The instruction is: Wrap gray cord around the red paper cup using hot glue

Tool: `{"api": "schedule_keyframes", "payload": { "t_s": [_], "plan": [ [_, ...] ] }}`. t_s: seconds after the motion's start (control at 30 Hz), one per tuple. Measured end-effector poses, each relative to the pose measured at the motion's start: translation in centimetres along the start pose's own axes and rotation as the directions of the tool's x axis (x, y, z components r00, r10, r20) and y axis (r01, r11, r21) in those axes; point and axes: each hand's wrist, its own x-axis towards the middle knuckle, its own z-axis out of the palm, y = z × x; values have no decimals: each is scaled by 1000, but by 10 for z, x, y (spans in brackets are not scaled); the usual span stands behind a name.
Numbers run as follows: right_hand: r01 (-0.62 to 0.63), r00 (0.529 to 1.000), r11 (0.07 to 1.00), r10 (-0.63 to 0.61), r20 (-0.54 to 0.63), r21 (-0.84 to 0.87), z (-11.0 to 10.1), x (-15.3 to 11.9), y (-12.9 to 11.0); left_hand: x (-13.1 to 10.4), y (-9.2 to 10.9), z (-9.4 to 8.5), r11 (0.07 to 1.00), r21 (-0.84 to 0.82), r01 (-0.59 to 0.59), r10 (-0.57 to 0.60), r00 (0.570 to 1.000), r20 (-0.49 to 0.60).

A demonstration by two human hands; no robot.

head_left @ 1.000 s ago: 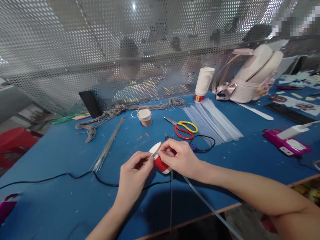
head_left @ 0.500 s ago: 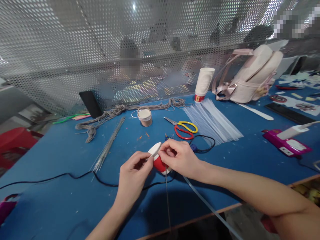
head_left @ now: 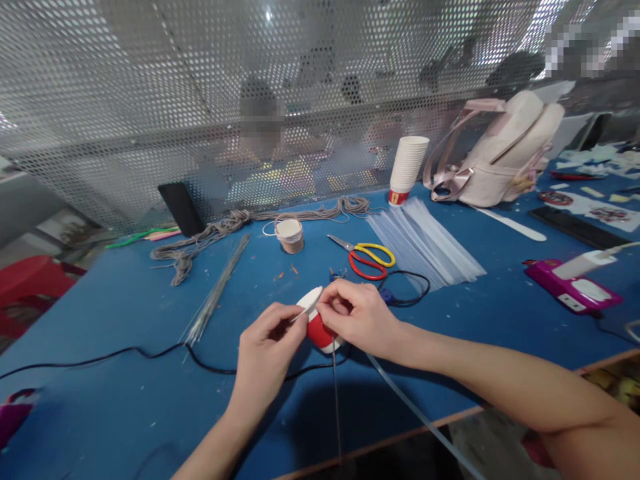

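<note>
Between my two hands is a small red-and-white paper cup (head_left: 320, 331), tilted over the table. My left hand (head_left: 270, 343) is closed in a pinch at the left end of its white rim. The fingers of my right hand (head_left: 357, 317) pinch the rim on the other side and hide part of it. A thin grey cord (head_left: 337, 400) hangs from the cup toward the table's front edge. From under my right hand a translucent strip (head_left: 415, 408) runs down to the lower right. Scissors (head_left: 367, 257) with red and yellow handles lie just beyond.
Behind the hands are a small wrapped cup (head_left: 291, 235), grey cord (head_left: 195, 243), a phone (head_left: 181, 209), wires (head_left: 220, 287), clear strips (head_left: 425, 243) and stacked paper cups (head_left: 409, 167). A backpack (head_left: 500, 153) and purple power strip (head_left: 575, 287) stand right. A black cable (head_left: 210, 367) crosses the table.
The cup has tipped very slightly between my fingers, and the hanging cord has shifted a little to the right. Both hands keep their grip in nearly the same place.
</note>
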Motion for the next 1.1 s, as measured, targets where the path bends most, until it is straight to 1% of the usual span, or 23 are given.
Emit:
{"api": "schedule_keyframes", "payload": {
  "t_s": [0.53,0.63,0.77,0.93,1.1],
  "plan": [
    [9,1000,1000,-9,16,8,0,0,0,4,-2,-3,999,16,-30,29,999,41],
    [2,1000,1000,-2,23,1,1,0,1,4,-2,-4,1000,13,-3,2,998,64],
    [1,1000,1000,-1,25,-14,1,1,2,5,2,-4,997,24,67,-68,996,57],
    [-6,1000,999,8,27,-47,0,1,2,5,5,-3,997,3,80,-80,995,67],
    [-17,999,999,18,34,-48,0,1,1,4,1,-3,993,24,114,-116,990,84]
  ]
}}
